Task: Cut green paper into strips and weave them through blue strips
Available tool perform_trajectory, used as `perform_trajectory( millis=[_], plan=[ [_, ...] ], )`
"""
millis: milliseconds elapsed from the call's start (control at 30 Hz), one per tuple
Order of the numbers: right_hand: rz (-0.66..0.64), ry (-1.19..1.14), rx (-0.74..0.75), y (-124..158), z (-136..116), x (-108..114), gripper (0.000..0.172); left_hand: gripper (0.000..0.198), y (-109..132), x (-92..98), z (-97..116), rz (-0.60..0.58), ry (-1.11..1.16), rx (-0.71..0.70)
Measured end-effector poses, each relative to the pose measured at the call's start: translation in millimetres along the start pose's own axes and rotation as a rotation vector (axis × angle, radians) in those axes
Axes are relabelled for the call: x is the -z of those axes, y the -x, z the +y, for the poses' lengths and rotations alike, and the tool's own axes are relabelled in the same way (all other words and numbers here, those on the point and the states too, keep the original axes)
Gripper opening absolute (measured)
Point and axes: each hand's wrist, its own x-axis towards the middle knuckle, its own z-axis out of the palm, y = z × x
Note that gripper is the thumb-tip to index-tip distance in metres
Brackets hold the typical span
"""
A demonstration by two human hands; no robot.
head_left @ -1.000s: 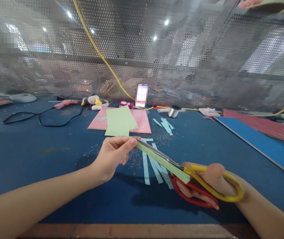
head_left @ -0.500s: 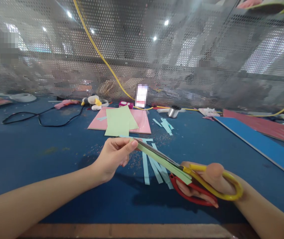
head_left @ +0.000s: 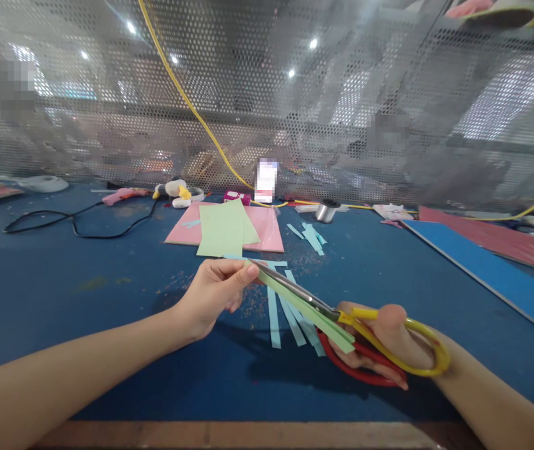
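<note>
While pinching far end of pale green paper sheet (head_left: pixel 305 310) in left hand (head_left: pixel 210 294), cutting lengthwise above blue tabletop (head_left: pixel 107 300) with yellow-and-red-handled steel scissors (head_left: pixel 344 320) gripped in right hand (head_left: pixel 388 342) (blades nearly shut). Next stroke probably calls for reopened blades, taut paper.

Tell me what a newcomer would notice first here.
The right hand holds yellow-and-red scissors at lower right, blades along a green paper strip that the left hand pinches at centre. Beneath them pale blue strips lie on the blue table, and a pink sheet lies farther back.
</note>
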Motion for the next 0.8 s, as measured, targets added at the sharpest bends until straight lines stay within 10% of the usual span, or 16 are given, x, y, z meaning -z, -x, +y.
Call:
perform_trajectory(
  millis=[667, 800],
  plan=[
    [-0.068, -0.164, 0.040, -4.8, -23.7, -5.1, 0.105, 0.040, -9.8, 3.1, -1.2, 0.171, 0.138, 0.052],
    [0.144, 0.001, 0.064, 3.3, -42.4, 7.0, 0.102, 0.038, -17.3, 10.4, -4.6, 0.276, 0.023, 0.006]
  ],
)
